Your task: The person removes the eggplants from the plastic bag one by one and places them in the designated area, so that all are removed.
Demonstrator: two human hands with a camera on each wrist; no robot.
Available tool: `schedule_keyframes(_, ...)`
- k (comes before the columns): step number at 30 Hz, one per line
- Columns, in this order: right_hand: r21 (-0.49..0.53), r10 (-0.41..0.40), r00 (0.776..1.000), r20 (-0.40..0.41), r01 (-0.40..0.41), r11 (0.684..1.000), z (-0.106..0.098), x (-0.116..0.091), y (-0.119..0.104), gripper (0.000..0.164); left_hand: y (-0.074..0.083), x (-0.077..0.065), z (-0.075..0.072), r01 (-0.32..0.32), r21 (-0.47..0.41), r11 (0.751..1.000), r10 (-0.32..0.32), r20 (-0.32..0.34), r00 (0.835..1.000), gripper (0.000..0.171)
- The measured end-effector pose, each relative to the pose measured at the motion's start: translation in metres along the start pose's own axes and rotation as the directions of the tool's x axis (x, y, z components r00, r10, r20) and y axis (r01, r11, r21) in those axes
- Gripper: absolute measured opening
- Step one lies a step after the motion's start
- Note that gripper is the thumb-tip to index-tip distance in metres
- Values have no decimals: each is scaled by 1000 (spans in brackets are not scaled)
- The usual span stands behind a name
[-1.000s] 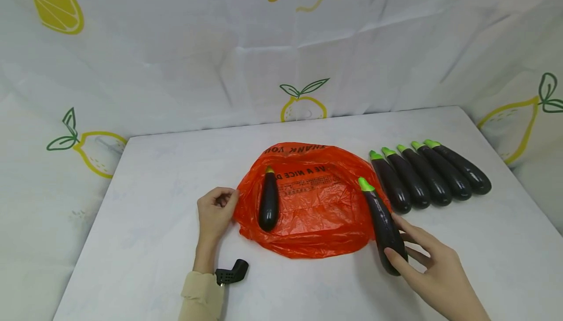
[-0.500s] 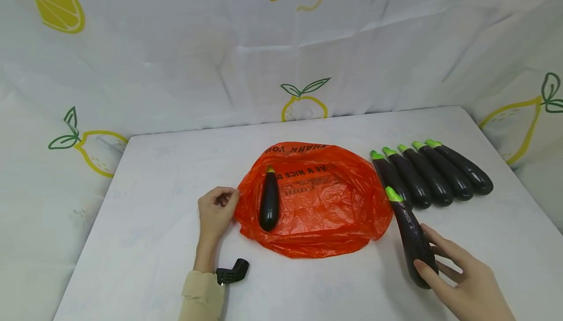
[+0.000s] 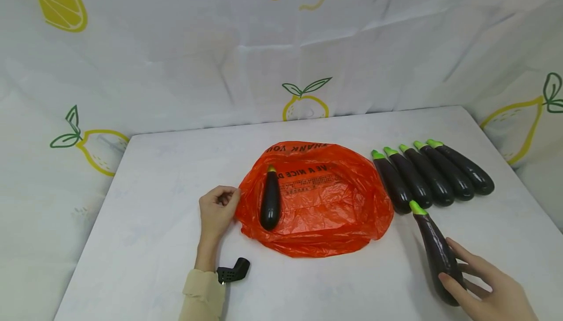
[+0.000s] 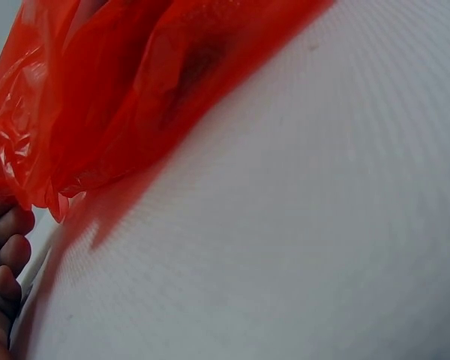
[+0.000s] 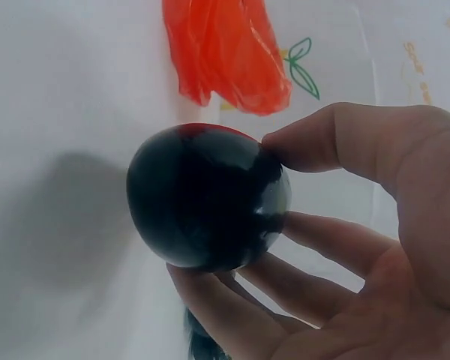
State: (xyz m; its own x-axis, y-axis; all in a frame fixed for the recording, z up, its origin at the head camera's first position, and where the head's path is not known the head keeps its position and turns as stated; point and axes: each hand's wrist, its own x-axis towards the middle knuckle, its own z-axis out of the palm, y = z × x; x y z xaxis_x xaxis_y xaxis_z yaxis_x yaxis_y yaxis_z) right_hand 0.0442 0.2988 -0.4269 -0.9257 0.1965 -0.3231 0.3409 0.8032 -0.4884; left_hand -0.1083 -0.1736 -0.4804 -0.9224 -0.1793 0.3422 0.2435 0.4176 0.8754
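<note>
My left hand [image 3: 218, 211] pinches the left edge of a red plastic bag [image 3: 323, 218], which lies spread with its mouth open. Inside the bag, on its left side, rests one dark eggplant [image 3: 270, 201]. My right hand [image 3: 492, 284] grips another eggplant [image 3: 437, 252] near its rounded end, thumb on one side and fingers on the other, the green stem end pointing away from me. In the right wrist view the blunt end of this eggplant [image 5: 206, 199] faces the camera, and its shadow falls on the table apart from it. The left wrist view shows curled fingers [image 4: 13, 251] at the bag's edge.
Several eggplants [image 3: 426, 177] lie side by side to the right of the bag, green stems toward the back. The white table [image 3: 167, 164] meets a lemon-printed cloth backdrop [image 3: 198, 67]. A black device [image 3: 234, 271] is at my left wrist.
My right hand has carried its eggplant right and toward me, from over the bag's right edge to in front of the row. The left hand and the bag have stayed in place.
</note>
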Motion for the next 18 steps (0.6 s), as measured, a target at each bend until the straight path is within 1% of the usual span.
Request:
schedule_keyframes(6, -37, 59, 997, 49, -57, 998, -3, -1, 9, 88, -1, 0, 1, 0, -4, 1000, 0, -2, 1000, 6)
schedule_keyframes(14, -77, 47, 996, 75, -41, 996, 4, 4, 19, 90, -3, 0, 1, 10, -6, 1000, -10, -4, 1000, 7)
schedule_keyframes(18, -104, 84, 991, 107, -72, 992, 4, 7, 23, 94, -3, 0, 1, 12, -5, 1000, -12, 0, 1000, 7)
